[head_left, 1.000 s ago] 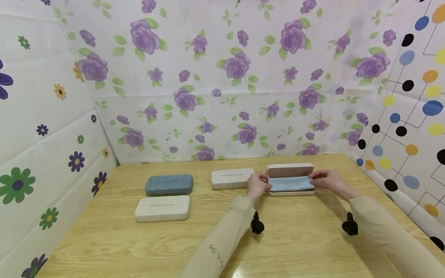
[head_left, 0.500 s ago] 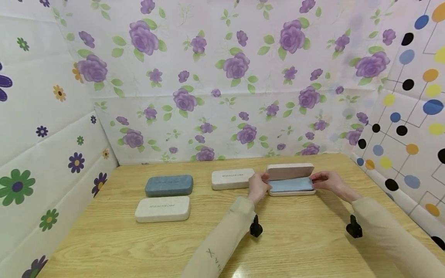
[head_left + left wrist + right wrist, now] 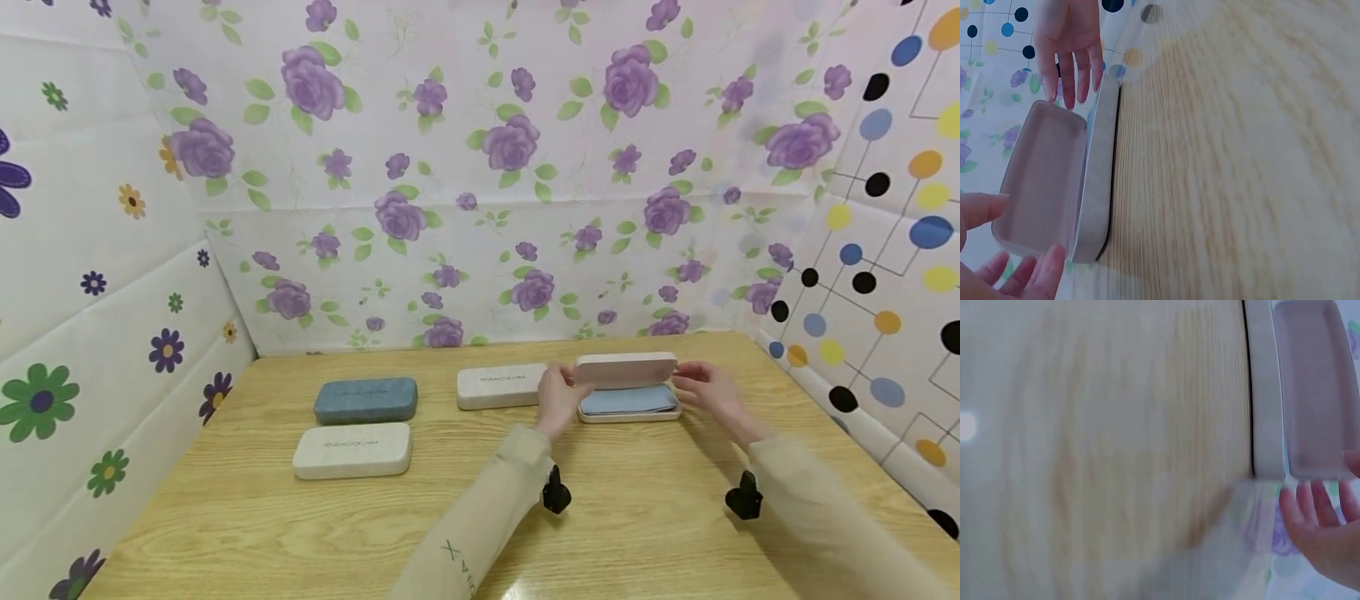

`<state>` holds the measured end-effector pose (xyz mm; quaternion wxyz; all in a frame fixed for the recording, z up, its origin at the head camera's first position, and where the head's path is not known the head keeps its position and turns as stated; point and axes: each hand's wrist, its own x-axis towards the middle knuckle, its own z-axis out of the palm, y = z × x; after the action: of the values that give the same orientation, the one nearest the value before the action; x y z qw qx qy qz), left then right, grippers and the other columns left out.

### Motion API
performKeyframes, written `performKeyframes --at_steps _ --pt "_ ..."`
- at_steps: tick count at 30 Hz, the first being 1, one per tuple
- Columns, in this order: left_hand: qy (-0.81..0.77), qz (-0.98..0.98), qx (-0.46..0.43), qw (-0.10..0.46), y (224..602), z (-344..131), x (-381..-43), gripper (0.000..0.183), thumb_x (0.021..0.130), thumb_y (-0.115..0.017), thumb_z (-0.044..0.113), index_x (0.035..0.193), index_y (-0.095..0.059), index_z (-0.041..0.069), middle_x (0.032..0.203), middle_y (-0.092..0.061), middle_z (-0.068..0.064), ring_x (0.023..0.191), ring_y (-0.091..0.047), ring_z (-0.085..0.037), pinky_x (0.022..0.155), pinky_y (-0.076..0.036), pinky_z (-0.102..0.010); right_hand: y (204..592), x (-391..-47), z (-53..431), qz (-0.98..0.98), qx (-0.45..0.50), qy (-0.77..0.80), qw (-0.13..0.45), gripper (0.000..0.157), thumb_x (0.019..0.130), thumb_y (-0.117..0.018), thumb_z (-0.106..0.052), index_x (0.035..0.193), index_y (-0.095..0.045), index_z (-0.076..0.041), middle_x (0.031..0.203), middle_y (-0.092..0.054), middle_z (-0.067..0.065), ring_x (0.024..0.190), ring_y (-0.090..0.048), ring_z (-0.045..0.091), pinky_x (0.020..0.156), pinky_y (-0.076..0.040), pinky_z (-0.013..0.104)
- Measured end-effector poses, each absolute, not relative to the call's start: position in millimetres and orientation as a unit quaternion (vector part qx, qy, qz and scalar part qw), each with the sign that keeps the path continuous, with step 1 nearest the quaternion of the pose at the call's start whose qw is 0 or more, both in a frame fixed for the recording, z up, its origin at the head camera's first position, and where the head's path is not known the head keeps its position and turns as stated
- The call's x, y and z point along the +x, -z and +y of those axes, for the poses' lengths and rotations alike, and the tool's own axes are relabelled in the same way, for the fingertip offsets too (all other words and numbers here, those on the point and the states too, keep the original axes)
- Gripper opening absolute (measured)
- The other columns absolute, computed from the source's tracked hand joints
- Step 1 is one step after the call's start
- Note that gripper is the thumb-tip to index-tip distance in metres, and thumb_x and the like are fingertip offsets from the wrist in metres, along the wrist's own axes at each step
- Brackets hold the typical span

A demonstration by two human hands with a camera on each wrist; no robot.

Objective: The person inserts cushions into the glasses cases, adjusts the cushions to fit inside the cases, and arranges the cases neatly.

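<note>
A white glasses case point(image 3: 626, 370) stands with its lid raised, its pinkish inside showing. In its base lies a folded light blue cloth point(image 3: 628, 400). My left hand point(image 3: 558, 402) is at the case's left end, thumb and fingers spread around the lid's end in the left wrist view; whether they touch it I cannot tell. My right hand point(image 3: 716, 397) is at the right end, its fingers extended close to the lid and holding nothing. From the wrist cameras, the case's front wall mostly hides the cloth.
A closed white case point(image 3: 501, 387) lies just left of my left hand. Farther left, a blue case point(image 3: 366, 400) lies behind another white case point(image 3: 352, 451). Flowered sheets point(image 3: 450, 208) wall the back of the wooden table point(image 3: 315, 533).
Both hands have let go of the cloth, which has sunk down into the case's base. My hands have shifted up toward the ends of the raised lid.
</note>
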<state>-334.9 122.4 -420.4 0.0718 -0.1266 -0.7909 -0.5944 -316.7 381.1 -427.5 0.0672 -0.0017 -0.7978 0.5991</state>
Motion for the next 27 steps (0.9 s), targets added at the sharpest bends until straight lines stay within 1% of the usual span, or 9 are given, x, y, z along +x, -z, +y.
performKeyframes --at_steps 3,6,9,12,14,16,19,22,27 --pt "0.581 -0.803 -0.116 0.067 420 126 -332 0.042 0.079 -0.072 0.018 0.101 -0.044 -0.004 0.087 -0.043 -0.012 0.071 -0.04 -0.019 0.06 -0.037 -0.032 426 -315 370 -0.804 -0.039 -0.587 0.08 0.052 0.093 -0.052 -0.02 0.126 -0.03 0.013 0.118 -0.041 0.025 0.101 -0.05 0.025 0.083 -0.044 0.04" --pt "0.55 -0.827 -0.109 0.048 420 129 -328 0.052 0.08 -0.07 0.029 0.111 -0.042 -0.002 0.093 -0.041 -0.011 0.076 -0.043 -0.023 0.066 -0.041 -0.035 421 -313 363 -0.806 -0.066 -0.582 0.083 0.061 0.094 -0.048 -0.032 0.129 -0.026 0.012 0.127 -0.032 0.031 0.11 -0.041 0.036 0.085 -0.041 0.044" --pt "0.534 -0.839 -0.101 0.025 420 130 -326 0.062 0.081 -0.068 0.036 0.121 -0.04 -0.003 0.104 -0.042 -0.016 0.088 -0.047 -0.028 0.074 -0.042 -0.04 414 -313 360 -0.8 -0.084 -0.59 0.066 0.076 0.091 -0.047 -0.046 0.133 -0.021 0.012 0.131 -0.027 0.033 0.118 -0.033 0.043 0.088 -0.037 0.049" --pt "0.551 -0.83 -0.084 -0.003 419 131 -327 0.071 0.082 -0.065 0.042 0.128 -0.037 -0.004 0.116 -0.04 -0.022 0.102 -0.045 -0.032 0.083 -0.041 -0.042 409 -315 361 -0.794 -0.092 -0.6 0.033 0.088 0.087 -0.045 -0.055 0.137 -0.014 0.011 0.134 -0.024 0.034 0.12 -0.029 0.044 0.089 -0.035 0.051" --pt "0.578 -0.812 -0.071 -0.026 416 131 -329 0.073 0.084 -0.061 0.044 0.131 -0.034 -0.005 0.123 -0.038 -0.024 0.11 -0.041 -0.034 0.087 -0.038 -0.044 406 -317 363 -0.791 -0.094 -0.604 0.005 0.092 0.087 -0.043 -0.058 0.138 -0.009 0.011 0.135 -0.022 0.035 0.121 -0.028 0.045 0.09 -0.035 0.051" --pt "0.611 -0.788 -0.053 -0.054 413 132 -331 0.077 0.084 -0.058 0.048 0.134 -0.032 -0.004 0.129 -0.036 -0.024 0.116 -0.037 -0.035 0.09 -0.036 -0.044 404 -319 366 -0.789 -0.095 -0.606 -0.022 0.093 0.087 -0.041 -0.059 0.139 -0.004 0.009 0.137 -0.019 0.035 0.122 -0.027 0.045 0.09 -0.034 0.05" --pt "0.655 -0.75 -0.03 -0.087 405 133 -335 0.078 0.085 -0.054 0.05 0.136 -0.03 -0.004 0.134 -0.033 -0.023 0.12 -0.033 -0.035 0.09 -0.036 -0.047 402 -324 372 -0.79 -0.088 -0.604 -0.062 0.094 0.087 -0.039 -0.06 0.141 0.001 0.006 0.138 -0.015 0.034 0.123 -0.024 0.045 0.092 -0.033 0.051" --pt "0.674 -0.731 -0.012 -0.106 400 134 -339 0.078 0.086 -0.053 0.05 0.136 -0.029 -0.004 0.135 -0.032 -0.021 0.121 -0.032 -0.035 0.088 -0.036 -0.05 401 -329 377 -0.799 -0.08 -0.589 -0.092 0.094 0.087 -0.039 -0.061 0.141 0.0 0.005 0.139 -0.016 0.033 0.123 -0.025 0.044 0.091 -0.033 0.051" --pt "0.668 -0.737 -0.003 -0.102 399 138 -345 0.072 0.088 -0.053 0.045 0.134 -0.031 -0.006 0.133 -0.035 -0.021 0.121 -0.033 -0.034 0.094 -0.032 -0.045 404 -336 384 -0.809 -0.076 -0.57 -0.12 0.093 0.087 -0.039 -0.06 0.14 -0.003 0.007 0.137 -0.022 0.033 0.121 -0.029 0.042 0.087 -0.038 0.05"
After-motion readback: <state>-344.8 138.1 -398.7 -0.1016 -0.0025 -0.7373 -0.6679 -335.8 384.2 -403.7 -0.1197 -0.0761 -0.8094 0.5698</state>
